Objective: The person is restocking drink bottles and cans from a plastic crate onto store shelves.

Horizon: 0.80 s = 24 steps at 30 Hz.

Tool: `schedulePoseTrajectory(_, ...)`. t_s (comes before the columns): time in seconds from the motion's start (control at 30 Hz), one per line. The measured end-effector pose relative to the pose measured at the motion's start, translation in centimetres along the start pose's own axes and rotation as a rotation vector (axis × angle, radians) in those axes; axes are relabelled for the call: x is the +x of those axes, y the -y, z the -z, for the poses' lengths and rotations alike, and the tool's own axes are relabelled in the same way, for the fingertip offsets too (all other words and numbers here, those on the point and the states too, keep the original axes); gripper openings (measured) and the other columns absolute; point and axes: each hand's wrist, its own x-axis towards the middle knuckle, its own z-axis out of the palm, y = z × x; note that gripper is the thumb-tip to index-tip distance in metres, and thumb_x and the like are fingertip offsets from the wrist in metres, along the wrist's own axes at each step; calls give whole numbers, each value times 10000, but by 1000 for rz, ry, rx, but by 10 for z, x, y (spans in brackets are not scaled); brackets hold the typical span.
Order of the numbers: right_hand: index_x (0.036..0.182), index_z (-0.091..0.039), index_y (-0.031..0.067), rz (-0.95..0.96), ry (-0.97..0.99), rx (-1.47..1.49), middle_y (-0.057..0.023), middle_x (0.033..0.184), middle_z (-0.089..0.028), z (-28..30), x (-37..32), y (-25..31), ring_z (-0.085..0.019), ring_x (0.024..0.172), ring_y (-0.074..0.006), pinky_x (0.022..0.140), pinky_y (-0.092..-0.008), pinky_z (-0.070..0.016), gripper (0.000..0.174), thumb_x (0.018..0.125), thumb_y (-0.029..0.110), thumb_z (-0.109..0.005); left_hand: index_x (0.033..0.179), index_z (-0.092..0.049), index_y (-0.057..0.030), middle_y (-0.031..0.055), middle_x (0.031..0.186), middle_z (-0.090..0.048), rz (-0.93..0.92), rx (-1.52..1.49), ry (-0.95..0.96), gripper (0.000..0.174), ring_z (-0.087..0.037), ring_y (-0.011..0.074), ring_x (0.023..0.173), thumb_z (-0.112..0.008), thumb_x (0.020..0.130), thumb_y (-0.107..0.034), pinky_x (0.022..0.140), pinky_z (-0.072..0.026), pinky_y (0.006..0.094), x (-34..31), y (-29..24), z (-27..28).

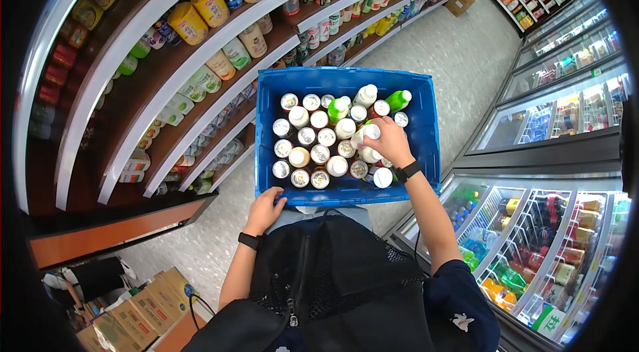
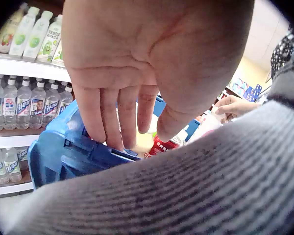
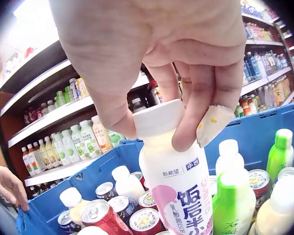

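My right hand (image 1: 389,141) pinches the white cap of a yogurt drink bottle (image 3: 174,176) between thumb and fingers. The bottle is white with a pink patch and stands above or among the other drinks in a blue crate (image 1: 346,73). A spotted patch (image 3: 214,126) sits on one fingertip. My left hand (image 1: 265,211) rests at the crate's near left rim, its fingers straight over the edge in the left wrist view. Green-capped bottles (image 3: 230,200), white-capped bottles and red cans (image 3: 108,215) surround the held bottle.
Shelves of bottles and tins (image 1: 213,62) curve along the left. Glass-doored drink coolers (image 1: 532,239) line the right, with tiled floor (image 1: 426,35) between. Cardboard boxes (image 1: 143,312) and another person (image 1: 86,285) are at the lower left.
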Motion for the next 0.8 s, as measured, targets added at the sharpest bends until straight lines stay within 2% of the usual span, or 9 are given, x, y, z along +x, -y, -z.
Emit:
schedulePoseTrajectory(0.17, 998, -665, 50, 20, 61, -48, -178, 931, -627, -14, 12, -14, -647, 811, -377, 749, -460, -536, 393, 685, 269, -757, 1090, -619, -43, 133, 1011, -690, 23, 68, 14, 273, -658, 310, 952, -647, 878, -213, 816, -521, 401, -4, -3, -2)
schedulePoseTrajectory(0.33, 1039, -656, 47, 36, 172, -111, -181, 960, -623, -7, 17, -7, -648, 843, -374, 756, -463, -536, 406, 705, 262, -741, 1086, -620, -40, 130, 1005, -692, 35, 71, 32, 272, -652, 308, 969, -644, 879, -215, 826, -516, 404, -2, -6, -2)
schedulePoseTrajectory(0.4, 1056, -652, 53, 151, 183, -160, -173, 967, -622, -8, 12, -7, -649, 864, -359, 764, -453, -538, 390, 712, 214, -742, 1086, -620, -39, 128, 1005, -692, 40, 74, 37, 275, -648, 305, 975, -645, 878, -216, 829, -515, 404, -1, -8, -2)
schedulePoseTrajectory(0.6, 1095, -645, 75, 136, 292, -180, -144, 970, -624, -17, 6, -16, -647, 887, -340, 783, -452, -535, 407, 703, 100, -752, 1093, -624, -44, 116, 1008, -693, 64, 110, 51, 280, -636, 300, 987, -648, 874, -217, 837, -509, 404, 1, -7, -2)
schedulePoseTrajectory(0.8, 1137, -633, 81, 86, 269, -117, -156, 1002, -636, -43, 0, -47, -636, 927, -353, 790, -454, -524, 446, 712, 122, -761, 1121, -610, -50, 112, 1036, -689, 30, 165, 91, 309, -645, 284, 981, -655, 879, -236, 839, -516, 395, 6, -9, 1)
